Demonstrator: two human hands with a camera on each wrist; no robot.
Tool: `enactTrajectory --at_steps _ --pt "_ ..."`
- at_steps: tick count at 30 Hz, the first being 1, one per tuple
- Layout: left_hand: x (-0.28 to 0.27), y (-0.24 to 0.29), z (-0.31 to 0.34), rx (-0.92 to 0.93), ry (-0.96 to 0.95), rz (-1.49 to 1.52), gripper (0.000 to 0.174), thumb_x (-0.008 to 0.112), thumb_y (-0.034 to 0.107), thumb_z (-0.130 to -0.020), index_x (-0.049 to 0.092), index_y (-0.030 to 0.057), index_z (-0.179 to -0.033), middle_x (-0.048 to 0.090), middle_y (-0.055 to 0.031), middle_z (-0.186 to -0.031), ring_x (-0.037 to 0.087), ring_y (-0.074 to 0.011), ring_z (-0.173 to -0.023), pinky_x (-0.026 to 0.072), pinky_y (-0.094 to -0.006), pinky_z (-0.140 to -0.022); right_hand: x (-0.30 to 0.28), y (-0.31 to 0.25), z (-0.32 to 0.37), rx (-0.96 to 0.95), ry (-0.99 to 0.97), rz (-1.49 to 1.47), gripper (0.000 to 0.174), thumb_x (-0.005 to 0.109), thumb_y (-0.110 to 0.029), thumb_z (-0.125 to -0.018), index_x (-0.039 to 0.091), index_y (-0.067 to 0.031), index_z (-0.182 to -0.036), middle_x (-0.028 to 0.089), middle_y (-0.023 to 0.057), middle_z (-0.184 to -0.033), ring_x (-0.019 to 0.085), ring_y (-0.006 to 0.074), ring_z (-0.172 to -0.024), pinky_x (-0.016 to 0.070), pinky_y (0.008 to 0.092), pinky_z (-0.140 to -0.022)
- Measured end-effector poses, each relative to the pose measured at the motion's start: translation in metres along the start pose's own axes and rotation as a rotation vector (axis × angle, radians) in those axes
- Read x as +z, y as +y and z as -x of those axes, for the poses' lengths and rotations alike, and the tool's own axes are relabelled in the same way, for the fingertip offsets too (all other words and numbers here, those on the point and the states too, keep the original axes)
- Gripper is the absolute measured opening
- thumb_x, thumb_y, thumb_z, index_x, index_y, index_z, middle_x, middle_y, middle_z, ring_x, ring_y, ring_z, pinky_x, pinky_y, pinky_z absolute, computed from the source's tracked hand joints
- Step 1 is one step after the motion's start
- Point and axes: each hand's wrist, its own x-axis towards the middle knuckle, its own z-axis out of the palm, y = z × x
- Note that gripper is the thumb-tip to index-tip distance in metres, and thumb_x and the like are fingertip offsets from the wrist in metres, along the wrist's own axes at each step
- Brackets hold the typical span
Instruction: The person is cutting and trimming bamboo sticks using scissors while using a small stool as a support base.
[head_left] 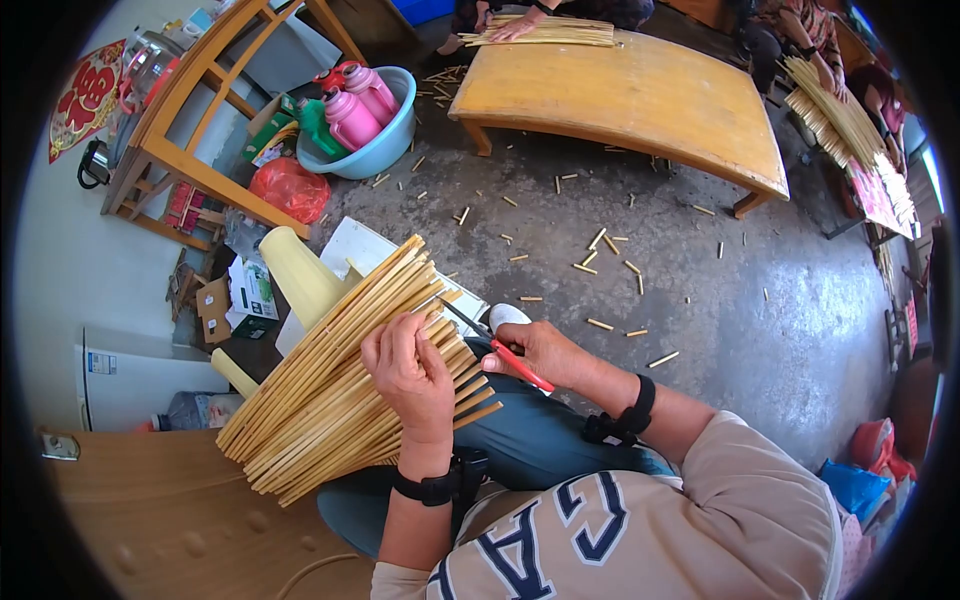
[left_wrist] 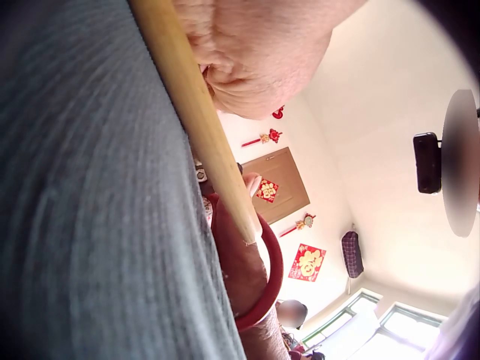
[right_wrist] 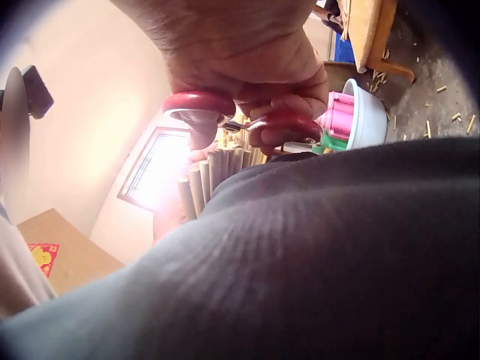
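A thick bundle of yellow, straw-like stalks [head_left: 320, 390] lies slantwise across the lap. My left hand [head_left: 408, 378] is over the bundle, its bent fingers gripping stalks near their right-hand ends. The thumb lies toward the scissors. My right hand [head_left: 540, 355] holds scissors [head_left: 515, 366] by their red handles, with the dark blades pointing at the stalk ends beside the left hand. In the right wrist view the fingers are through the red handle loops [right_wrist: 289, 129], with cut stalk ends [right_wrist: 206, 176] behind. One stalk [left_wrist: 199, 112] crosses close in the left wrist view.
A low wooden table [head_left: 620, 95] stands ahead, where another person's hand [head_left: 515, 28] rests on stalks. Short cut pieces [head_left: 600, 240] litter the floor. At the left are a blue basin [head_left: 400, 125] with pink flasks [head_left: 350, 120] and a wooden frame [head_left: 190, 150].
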Motion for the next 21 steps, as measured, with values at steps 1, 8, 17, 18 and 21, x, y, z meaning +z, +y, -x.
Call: enactTrajectory --at_steps 1,8,17,18,21 --pt "0.000 0.000 0.000 -0.021 -0.004 0.018 0.019 0.054 -0.004 -0.077 0.059 0.0034 -0.094 0.061 -0.0105 -0.093 0.051 -0.0298 -0.089 0.0408 -0.0376 -0.080 0.000 0.001 0.000 -0.004 -0.001 0.006 0.058 0.062 -0.059 -0.075 0.059 -0.0011 -0.080 0.057 0.0141 -0.060 0.056 0.0242 -0.056 0.0440 0.0350 -0.055" --pt "0.000 0.000 0.002 -0.040 0.025 0.090 0.019 0.056 -0.008 -0.076 0.057 0.0037 -0.091 0.060 -0.0093 -0.089 0.050 -0.0283 -0.086 0.0413 -0.0370 -0.076 0.000 0.000 0.005 -0.013 -0.017 0.081 0.063 0.058 -0.064 -0.075 0.059 -0.0016 -0.082 0.058 0.0152 -0.062 0.059 0.0289 -0.059 0.0448 0.0364 -0.056" --pt "0.000 -0.001 0.003 -0.037 0.046 0.108 0.019 0.059 -0.008 -0.075 0.056 0.0039 -0.090 0.060 -0.0086 -0.088 0.051 -0.0278 -0.085 0.0419 -0.0363 -0.075 0.004 -0.004 0.010 -0.075 0.079 0.233 0.062 0.059 -0.062 -0.074 0.058 -0.0016 -0.085 0.060 0.0170 -0.067 0.061 0.0345 -0.064 0.0481 0.0403 -0.061" --pt "0.001 -0.001 0.003 -0.063 0.045 0.125 0.020 0.059 -0.008 -0.075 0.056 0.0038 -0.091 0.060 -0.0087 -0.087 0.051 -0.0278 -0.085 0.0421 -0.0363 -0.075 0.004 -0.004 0.010 -0.074 0.079 0.233 0.062 0.059 -0.062 -0.074 0.058 -0.0016 -0.085 0.060 0.0170 -0.067 0.061 0.0345 -0.064 0.0481 0.0403 -0.061" --pt "0.002 -0.003 0.004 -0.100 0.042 0.144 0.019 0.058 -0.007 -0.076 0.056 0.0033 -0.091 0.059 -0.0089 -0.087 0.051 -0.0280 -0.084 0.0424 -0.0363 -0.073 0.003 -0.007 0.008 -0.119 0.130 0.349 0.061 0.059 -0.062 -0.074 0.057 -0.0016 -0.084 0.061 0.0168 -0.068 0.061 0.0347 -0.067 0.0486 0.0412 -0.061"
